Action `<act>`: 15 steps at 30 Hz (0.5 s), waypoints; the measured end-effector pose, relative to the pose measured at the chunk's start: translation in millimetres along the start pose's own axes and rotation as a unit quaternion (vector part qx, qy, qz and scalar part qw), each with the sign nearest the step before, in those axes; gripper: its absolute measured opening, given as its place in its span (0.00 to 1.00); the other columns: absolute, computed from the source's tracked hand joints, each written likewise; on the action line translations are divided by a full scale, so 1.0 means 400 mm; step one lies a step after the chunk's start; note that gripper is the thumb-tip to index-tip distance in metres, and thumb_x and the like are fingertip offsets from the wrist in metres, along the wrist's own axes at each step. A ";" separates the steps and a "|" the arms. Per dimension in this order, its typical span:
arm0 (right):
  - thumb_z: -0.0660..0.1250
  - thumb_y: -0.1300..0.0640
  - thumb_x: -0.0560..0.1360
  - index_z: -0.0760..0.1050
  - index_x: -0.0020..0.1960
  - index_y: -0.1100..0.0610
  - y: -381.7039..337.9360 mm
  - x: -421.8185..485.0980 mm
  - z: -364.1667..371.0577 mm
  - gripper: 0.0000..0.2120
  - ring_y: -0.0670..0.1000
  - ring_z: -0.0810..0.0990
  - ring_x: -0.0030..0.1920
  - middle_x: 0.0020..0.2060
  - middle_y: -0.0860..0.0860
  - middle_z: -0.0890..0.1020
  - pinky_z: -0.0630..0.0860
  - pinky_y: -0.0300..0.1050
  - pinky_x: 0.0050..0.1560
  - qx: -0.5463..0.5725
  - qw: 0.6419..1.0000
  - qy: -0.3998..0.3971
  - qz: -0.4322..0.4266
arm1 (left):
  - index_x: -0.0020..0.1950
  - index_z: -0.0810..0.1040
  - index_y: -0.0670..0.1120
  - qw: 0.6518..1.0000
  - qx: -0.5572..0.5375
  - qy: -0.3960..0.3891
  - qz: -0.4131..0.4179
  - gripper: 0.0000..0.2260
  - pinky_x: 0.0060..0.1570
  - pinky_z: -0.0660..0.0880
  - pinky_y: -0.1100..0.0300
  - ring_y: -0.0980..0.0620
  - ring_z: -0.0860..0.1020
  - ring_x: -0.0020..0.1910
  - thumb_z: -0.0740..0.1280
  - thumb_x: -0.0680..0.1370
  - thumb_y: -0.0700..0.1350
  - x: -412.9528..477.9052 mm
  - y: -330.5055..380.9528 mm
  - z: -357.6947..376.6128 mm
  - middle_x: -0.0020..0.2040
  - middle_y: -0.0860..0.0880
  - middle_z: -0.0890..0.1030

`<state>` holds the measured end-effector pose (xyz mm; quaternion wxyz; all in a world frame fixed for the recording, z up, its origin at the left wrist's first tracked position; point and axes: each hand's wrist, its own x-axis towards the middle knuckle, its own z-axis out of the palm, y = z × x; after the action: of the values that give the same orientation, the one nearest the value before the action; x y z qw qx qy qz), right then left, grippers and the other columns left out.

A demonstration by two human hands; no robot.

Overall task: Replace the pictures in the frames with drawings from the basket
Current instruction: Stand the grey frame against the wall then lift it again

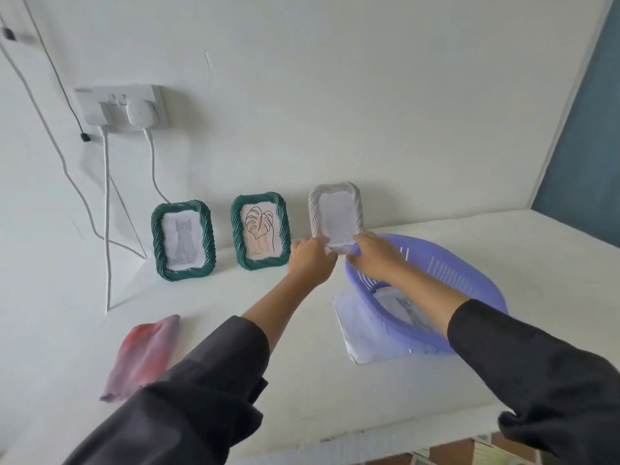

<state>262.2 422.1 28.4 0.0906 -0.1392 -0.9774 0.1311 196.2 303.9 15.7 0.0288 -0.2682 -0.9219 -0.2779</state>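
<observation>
Head view: drawing [401, 305] inside basket [448, 275]

glossy purple plastic basket [476, 263], paper drawings [407, 308]

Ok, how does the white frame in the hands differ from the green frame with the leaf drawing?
The white frame is pale; the green frame is dark green. The left hand and right hand grip the white frame's lower edge; the green frame stands untouched. The green frame shows a leaf drawing; the white frame's window looks blank. Both have twisted, rope-like borders.
</observation>
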 end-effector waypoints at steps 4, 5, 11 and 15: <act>0.58 0.50 0.77 0.68 0.65 0.61 0.015 -0.060 0.020 0.20 0.59 0.71 0.65 0.65 0.56 0.72 0.70 0.52 0.62 0.019 0.999 -0.028 0.014 | 0.68 0.71 0.47 0.999 0.006 -0.042 -0.018 0.19 0.67 0.60 0.54 0.42 0.66 0.69 0.61 0.77 0.47 -0.046 0.006 0.041 0.67 0.45 0.73; 0.58 0.49 0.78 0.67 0.66 0.61 0.017 -0.074 0.022 0.22 0.59 0.71 0.65 0.66 0.56 0.71 0.70 0.53 0.62 0.017 0.999 -0.035 0.016 | 0.67 0.72 0.47 0.998 0.006 -0.051 -0.025 0.19 0.67 0.61 0.54 0.42 0.66 0.69 0.62 0.77 0.47 -0.055 0.005 0.052 0.68 0.45 0.73; 0.60 0.48 0.77 0.68 0.64 0.61 0.033 -0.150 0.036 0.21 0.59 0.72 0.63 0.63 0.56 0.73 0.70 0.52 0.60 0.025 0.998 -0.058 0.004 | 0.65 0.71 0.39 0.985 0.018 -0.112 -0.131 0.17 0.62 0.67 0.55 0.42 0.69 0.66 0.61 0.77 0.44 -0.127 0.000 0.115 0.66 0.41 0.73; 0.59 0.50 0.77 0.65 0.68 0.59 0.041 -0.189 0.046 0.22 0.58 0.69 0.66 0.66 0.56 0.71 0.69 0.52 0.63 0.057 0.995 -0.076 0.001 | 0.66 0.69 0.39 0.967 0.075 -0.169 -0.176 0.18 0.62 0.66 0.56 0.43 0.67 0.67 0.58 0.79 0.47 -0.180 0.007 0.176 0.65 0.42 0.73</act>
<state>333.8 410.7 -4.2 0.0232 -0.1248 -0.9722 0.1966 265.7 308.7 -57.0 -0.1566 -0.1421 -0.9644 -0.1591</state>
